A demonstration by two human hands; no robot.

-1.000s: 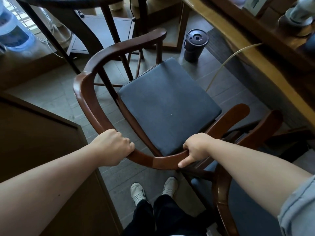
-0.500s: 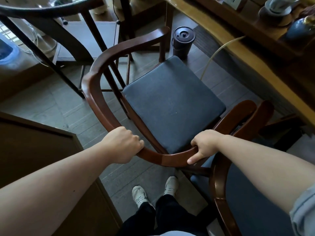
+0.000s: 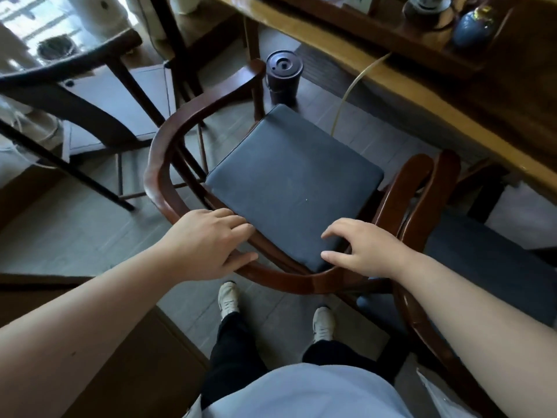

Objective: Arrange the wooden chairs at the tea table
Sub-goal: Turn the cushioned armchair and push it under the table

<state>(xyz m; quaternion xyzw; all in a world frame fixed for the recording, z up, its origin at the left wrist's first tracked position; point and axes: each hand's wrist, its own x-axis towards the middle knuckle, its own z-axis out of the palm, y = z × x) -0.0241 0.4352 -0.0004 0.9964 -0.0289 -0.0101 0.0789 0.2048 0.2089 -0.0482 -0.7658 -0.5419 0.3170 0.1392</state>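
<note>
A dark wooden armchair [image 3: 156, 176] with a curved back rail and a blue-grey seat cushion [image 3: 295, 182] stands on the floor in front of me, facing the tea table [image 3: 376, 82] at the upper right. My left hand [image 3: 208, 239] hovers over the left part of the back rail with its fingers spread, holding nothing. Over the right part of the rail and the cushion's near corner, my right hand [image 3: 367, 248] is open too. A second wooden armchair [image 3: 419, 312] stands at the right, its armrest touching the first chair's.
A dark lidded cup [image 3: 283, 75] stands on the floor by the chair's front leg. A black-framed chair [image 3: 99, 95] with a pale seat is at the upper left. A brown cabinet [image 3: 99, 351] sits at my lower left. A thin tube [image 3: 355, 82] hangs from the table.
Both hands have let go of the chair's back rail and opened. The chair has ended up closer to the table and against the second chair.
</note>
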